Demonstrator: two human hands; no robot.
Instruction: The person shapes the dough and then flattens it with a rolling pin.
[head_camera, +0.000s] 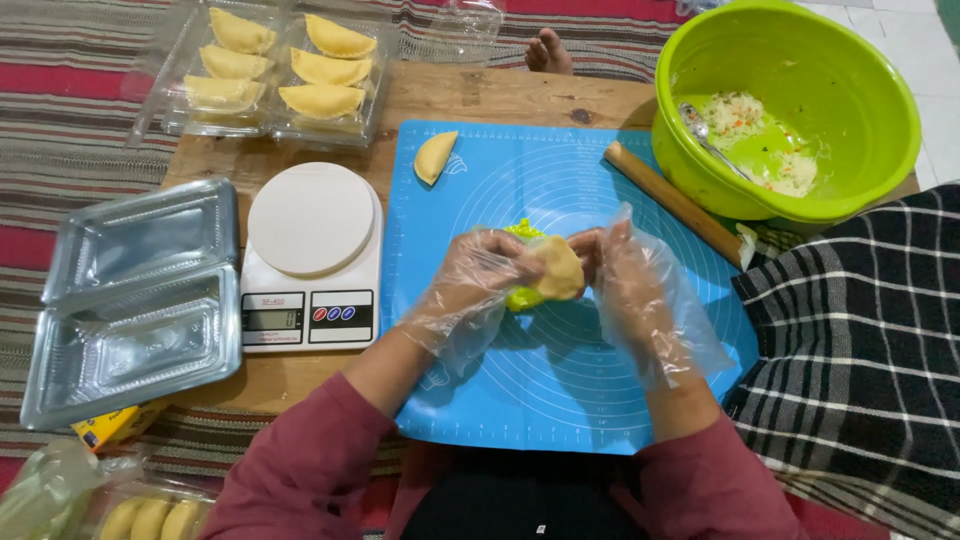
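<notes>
Both my hands wear loose clear plastic gloves and meet over the blue silicone mat (560, 380). My left hand (478, 268) and my right hand (618, 268) together pinch a pale yellow round of dough (559, 268). A lime-green mould (520, 296) shows under and behind the dough, partly hidden by my left fingers. One folded half-moon pastry (435, 157) lies at the mat's far left corner.
A white kitchen scale (312, 260) stands left of the mat. Empty clear trays (135, 300) lie at the left; trays of folded pastries (275, 70) sit at the back. A wooden rolling pin (670, 200) and a green bowl (880, 120) with shredded filling and a spoon are at the right.
</notes>
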